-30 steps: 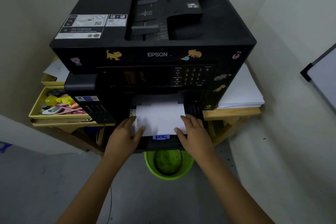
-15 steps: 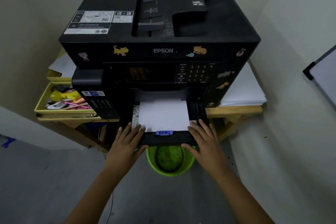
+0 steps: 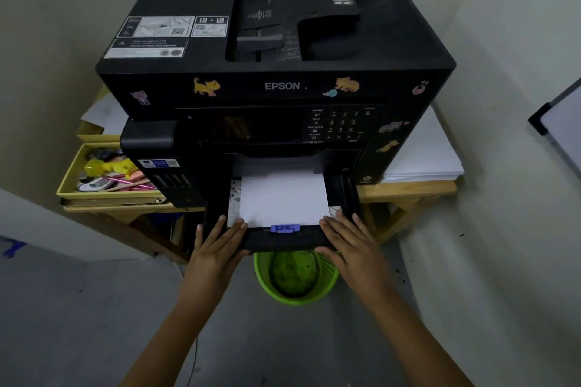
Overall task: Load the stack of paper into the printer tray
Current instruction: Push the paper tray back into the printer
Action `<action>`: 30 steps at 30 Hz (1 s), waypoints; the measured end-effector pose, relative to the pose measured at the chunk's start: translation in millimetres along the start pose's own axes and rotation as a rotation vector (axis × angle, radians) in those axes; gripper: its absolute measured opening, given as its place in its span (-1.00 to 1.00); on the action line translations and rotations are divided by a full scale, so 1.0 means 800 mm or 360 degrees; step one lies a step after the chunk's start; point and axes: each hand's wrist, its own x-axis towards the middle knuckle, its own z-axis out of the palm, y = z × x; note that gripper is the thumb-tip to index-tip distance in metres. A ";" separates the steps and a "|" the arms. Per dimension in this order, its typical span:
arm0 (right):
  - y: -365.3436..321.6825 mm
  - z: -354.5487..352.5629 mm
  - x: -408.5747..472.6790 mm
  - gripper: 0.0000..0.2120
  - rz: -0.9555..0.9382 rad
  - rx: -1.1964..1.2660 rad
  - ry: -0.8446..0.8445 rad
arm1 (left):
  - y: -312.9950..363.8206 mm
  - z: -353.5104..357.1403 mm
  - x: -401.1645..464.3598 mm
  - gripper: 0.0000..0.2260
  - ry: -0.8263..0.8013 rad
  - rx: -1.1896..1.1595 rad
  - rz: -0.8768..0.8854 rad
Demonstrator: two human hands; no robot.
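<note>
A black Epson printer (image 3: 283,86) stands on a wooden table. Its black paper tray (image 3: 283,242) is pulled out at the bottom front. A white stack of paper (image 3: 283,198) lies flat inside it, behind a blue paper guide (image 3: 285,228). My left hand (image 3: 217,248) holds the tray's front left corner, fingers on top. My right hand (image 3: 352,245) holds the front right corner, fingers on top and thumb under the front edge.
A green mesh bin (image 3: 295,280) sits on the floor right below the tray. A yellow box (image 3: 72,179) of stationery is left of the printer, a pile of white sheets (image 3: 421,154) to its right on the table (image 3: 408,188). Walls close in on both sides.
Both hands slid off the top of the paper and back onto the tray's front corners. The paper stays flat in the tray.
</note>
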 end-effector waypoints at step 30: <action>-0.001 0.003 0.127 -0.33 0.0602 -0.0027 0.0057 | 0.009 -0.001 0.122 -0.88 0.0470 0.0121 -0.0384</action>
